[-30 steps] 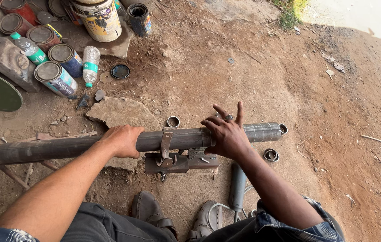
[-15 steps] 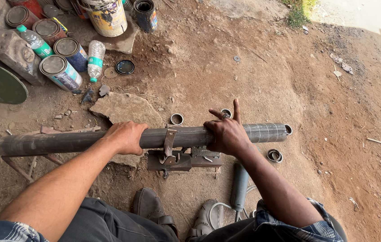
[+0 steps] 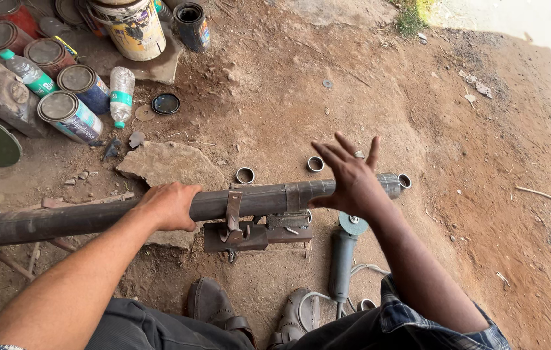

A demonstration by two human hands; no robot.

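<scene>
Pipe (image 3: 256, 199), long and dark, is laid crosswise over a small metal clamp stand (image 3: 249, 230) on the dirt ground, between the two hands. It is gripped from above by the left hand (image 3: 170, 206), whose fingers are curled round it to the left of the clamp. The right hand (image 3: 352, 178) is pressed on the pipe near its right end, palm down, fingers spread and lifted. Short metal rings (image 3: 245, 175) are seen on the ground just beyond the pipe. An angle grinder (image 3: 343, 256) lies below the right hand. Paint cans (image 3: 68, 116) and plastic bottles (image 3: 120, 91) are grouped well beyond the left hand.
</scene>
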